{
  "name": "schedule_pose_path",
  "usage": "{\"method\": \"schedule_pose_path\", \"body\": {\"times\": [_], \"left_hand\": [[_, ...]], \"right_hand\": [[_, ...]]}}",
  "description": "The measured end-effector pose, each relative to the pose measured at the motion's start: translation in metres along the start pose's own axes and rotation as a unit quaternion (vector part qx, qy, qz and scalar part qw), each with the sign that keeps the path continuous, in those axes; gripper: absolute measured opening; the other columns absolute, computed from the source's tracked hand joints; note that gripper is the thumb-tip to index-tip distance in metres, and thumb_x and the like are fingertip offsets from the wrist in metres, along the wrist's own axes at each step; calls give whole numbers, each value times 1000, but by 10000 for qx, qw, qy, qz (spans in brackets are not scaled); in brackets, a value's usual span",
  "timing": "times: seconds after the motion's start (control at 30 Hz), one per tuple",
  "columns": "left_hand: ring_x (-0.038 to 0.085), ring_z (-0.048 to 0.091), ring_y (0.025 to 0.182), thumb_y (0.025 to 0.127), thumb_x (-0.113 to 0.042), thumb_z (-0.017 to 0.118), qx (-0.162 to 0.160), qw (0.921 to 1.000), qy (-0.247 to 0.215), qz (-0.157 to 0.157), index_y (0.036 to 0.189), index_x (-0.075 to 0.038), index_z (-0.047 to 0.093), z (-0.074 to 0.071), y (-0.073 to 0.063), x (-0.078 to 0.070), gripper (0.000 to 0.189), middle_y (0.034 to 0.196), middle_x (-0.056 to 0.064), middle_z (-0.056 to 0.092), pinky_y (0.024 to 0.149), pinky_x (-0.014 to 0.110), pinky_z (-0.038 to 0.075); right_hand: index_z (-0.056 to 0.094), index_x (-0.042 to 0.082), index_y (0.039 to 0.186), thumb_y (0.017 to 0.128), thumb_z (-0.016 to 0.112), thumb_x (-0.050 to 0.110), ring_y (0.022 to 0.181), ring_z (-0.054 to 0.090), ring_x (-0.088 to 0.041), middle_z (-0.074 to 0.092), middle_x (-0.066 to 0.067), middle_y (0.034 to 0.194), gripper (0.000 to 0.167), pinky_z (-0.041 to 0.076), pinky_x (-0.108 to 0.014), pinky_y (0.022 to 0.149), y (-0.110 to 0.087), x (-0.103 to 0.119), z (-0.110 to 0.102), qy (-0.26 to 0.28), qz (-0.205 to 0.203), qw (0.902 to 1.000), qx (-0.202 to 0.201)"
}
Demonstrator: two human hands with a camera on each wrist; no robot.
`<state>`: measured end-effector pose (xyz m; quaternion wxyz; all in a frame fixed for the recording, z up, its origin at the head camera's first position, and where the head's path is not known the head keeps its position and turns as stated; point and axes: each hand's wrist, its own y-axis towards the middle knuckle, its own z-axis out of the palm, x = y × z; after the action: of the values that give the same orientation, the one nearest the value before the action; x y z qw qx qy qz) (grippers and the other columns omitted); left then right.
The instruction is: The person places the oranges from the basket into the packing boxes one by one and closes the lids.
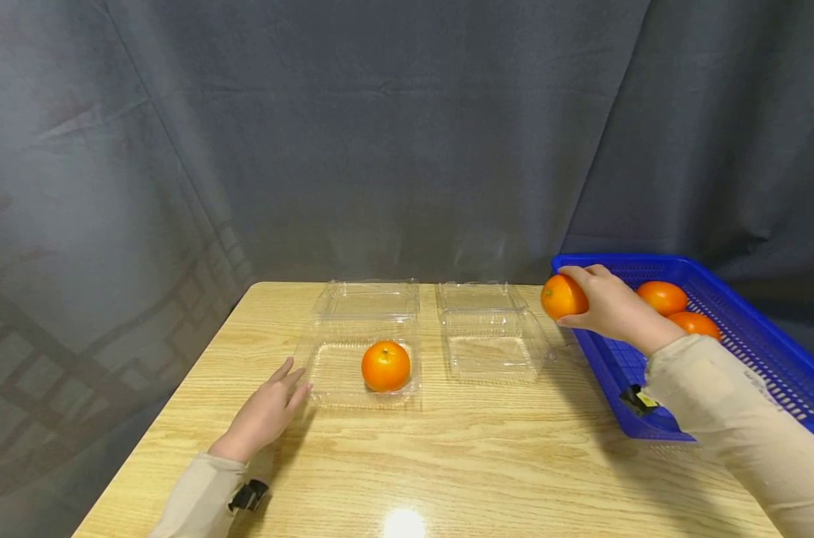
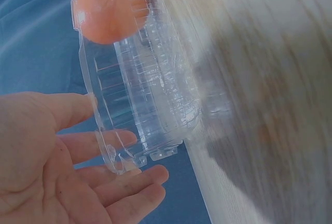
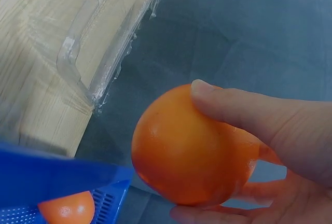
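My right hand [image 1: 605,302] grips an orange [image 1: 564,297] above the left rim of the blue basket [image 1: 759,321]. In the right wrist view, thumb and fingers lie around that orange [image 3: 189,149]. Another orange [image 1: 386,366] sits in the right part of the left clear plastic clamshell box [image 1: 339,373], whose lid is folded back. At this box's left edge is my left hand [image 1: 261,415], its fingers loosely spread. The left wrist view shows the thumb at the box's rim [image 2: 88,73] and the other fingers around its corner, not curled tight.
A second clear clamshell box [image 1: 490,351], lid folded back, stands between the first box and the basket. Two oranges show inside the basket, one orange [image 1: 662,297] behind the other [image 1: 694,324]. Behind the wooden table [image 1: 407,456] hangs a dark grey curtain [image 1: 393,149].
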<state>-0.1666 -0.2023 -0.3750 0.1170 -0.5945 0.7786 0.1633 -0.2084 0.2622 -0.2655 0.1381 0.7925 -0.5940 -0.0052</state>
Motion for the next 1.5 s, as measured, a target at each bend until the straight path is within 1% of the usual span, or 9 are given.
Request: {"method": "schedule_pose_path", "body": {"times": [0.5, 0.8, 0.9, 1.07, 1.17, 1.37, 1.5], "left_hand": [[49, 46, 121, 99, -22, 43, -40, 10000, 31, 11, 130, 10, 48, 1, 0, 0, 45, 143, 35, 31, 95, 55, 45], [49, 46, 121, 99, -22, 44, -70, 10000, 27, 28, 129, 11, 48, 1, 1, 1, 45, 142, 35, 32, 96, 55, 44], [49, 46, 122, 99, -22, 44, -65, 10000, 29, 25, 129, 11, 48, 1, 0, 0, 45, 143, 35, 32, 96, 56, 44], [49, 46, 122, 99, -22, 44, -66, 10000, 25, 35, 129, 11, 48, 0, 0, 0, 45, 143, 35, 31, 96, 55, 44], [49, 46, 121, 99, -22, 44, -72, 10000, 18, 45, 129, 11, 48, 0, 0, 0, 45, 142, 35, 31, 96, 55, 45], [50, 46, 121, 99, -22, 44, -63, 10000, 15, 49, 129, 11, 48, 0, 0, 0, 45, 142, 36, 31, 95, 55, 45], [50, 46, 121, 99, -22, 43, -60, 10000, 10, 44, 129, 11, 48, 0, 0, 0, 45, 142, 36, 31, 95, 55, 45]], "right_hand": [[45, -7, 127, 70, 79, 18, 99, 53, -51, 50, -40, 114, 71, 48, -60, 82, 1, 8, 4, 109, -150, 9998, -90], [45, -7, 128, 71, 79, 19, 100, 53, -50, 50, -39, 115, 72, 49, -59, 81, 3, 13, 5, 163, -154, 9997, -17], [46, -6, 128, 70, 80, 19, 99, 53, -49, 50, -38, 115, 71, 49, -59, 80, 3, 15, 6, 171, -170, 9997, -54], [47, -3, 127, 69, 80, 21, 101, 54, -48, 52, -36, 114, 71, 47, -59, 79, 3, 17, 7, 113, -209, 9997, -100], [46, -4, 128, 70, 79, 20, 101, 54, -48, 51, -37, 114, 71, 47, -59, 79, 3, 19, 8, 128, -229, 9996, -53], [45, -6, 128, 71, 79, 19, 96, 56, -48, 50, -39, 114, 71, 50, -59, 79, 3, 21, 9, 189, -315, 9993, -3], [45, -5, 129, 71, 79, 19, 96, 57, -49, 49, -39, 115, 71, 51, -59, 78, 3, 23, 10, 189, -298, 9994, 43]]}}
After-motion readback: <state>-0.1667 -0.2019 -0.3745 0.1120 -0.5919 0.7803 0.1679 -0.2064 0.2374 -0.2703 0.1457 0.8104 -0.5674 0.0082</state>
